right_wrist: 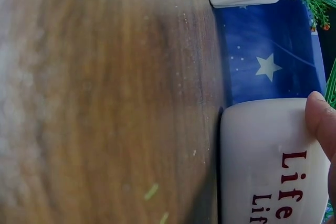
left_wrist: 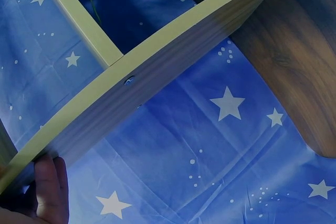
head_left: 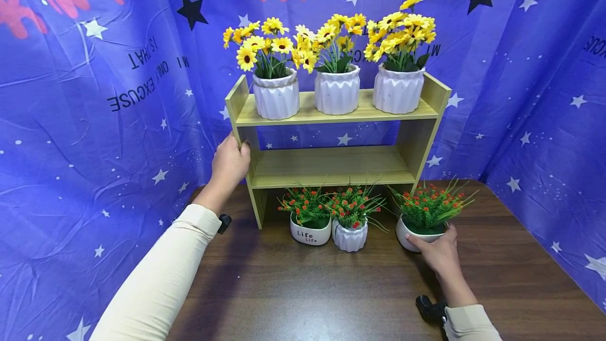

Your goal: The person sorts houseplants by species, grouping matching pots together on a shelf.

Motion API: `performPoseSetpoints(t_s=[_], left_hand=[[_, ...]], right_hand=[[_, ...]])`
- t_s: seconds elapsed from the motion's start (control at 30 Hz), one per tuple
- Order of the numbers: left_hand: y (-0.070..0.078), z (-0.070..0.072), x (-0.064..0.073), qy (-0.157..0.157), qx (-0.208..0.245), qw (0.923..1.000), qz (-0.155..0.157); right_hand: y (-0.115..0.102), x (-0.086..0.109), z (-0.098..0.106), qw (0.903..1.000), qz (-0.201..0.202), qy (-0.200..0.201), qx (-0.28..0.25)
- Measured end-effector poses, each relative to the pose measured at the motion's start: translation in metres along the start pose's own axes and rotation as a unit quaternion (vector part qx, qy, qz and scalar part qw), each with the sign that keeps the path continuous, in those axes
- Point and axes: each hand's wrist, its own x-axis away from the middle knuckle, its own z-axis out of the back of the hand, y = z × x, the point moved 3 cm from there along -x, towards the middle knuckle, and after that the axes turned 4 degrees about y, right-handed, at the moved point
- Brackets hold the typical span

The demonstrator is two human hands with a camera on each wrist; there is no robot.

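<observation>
My left hand (head_left: 230,159) grips the left side panel of a two-tier wooden shelf (head_left: 331,164). In the left wrist view, the fingers (left_wrist: 48,187) lie against the panel's outer face. My right hand (head_left: 442,254) holds a white oval flowerpot (head_left: 411,236) of red-flowered greenery at the shelf's right front, thumb on one side and fingers on the other. In the right wrist view, that pot (right_wrist: 262,145) shows "Life" lettering and its base is at the table. Under the shelf stand another oval "Life" pot (head_left: 310,234) and a white fluted pot (head_left: 350,238), both with red flowers.
Three white fluted pots of yellow flowers, left (head_left: 276,100), middle (head_left: 337,93) and right (head_left: 399,93), stand on the top tier. A brown wooden table (head_left: 303,293) carries the shelf. Blue star-printed cloth (head_left: 142,136) hangs behind and on both sides.
</observation>
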Motion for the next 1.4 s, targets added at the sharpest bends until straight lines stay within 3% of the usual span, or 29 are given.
performPoseSetpoints(t_s=[0.3,0.53,0.8,1.1,1.4], left_hand=[[0.000,0.000,0.000,0.000,0.000,1.0000,0.001],[0.001,0.001,-0.002,-0.003,-0.003,1.0000,0.007],[0.002,0.000,-0.005,-0.001,-0.002,1.0000,0.001],[0.001,-0.001,-0.001,-0.002,-0.003,1.0000,0.000],[0.001,0.001,0.001,0.002,0.001,1.0000,0.000]], right_hand=[[-0.001,0.001,0.001,1.0000,-0.004,0.008,0.000],[-0.001,-0.001,-0.006,0.9998,-0.001,-0.010,0.015],[-0.003,0.001,-0.004,0.9995,0.001,0.028,-0.013],[-0.012,0.019,0.015,0.9969,0.018,0.065,-0.042],[-0.046,0.031,0.039,0.9941,0.050,0.078,-0.056]])
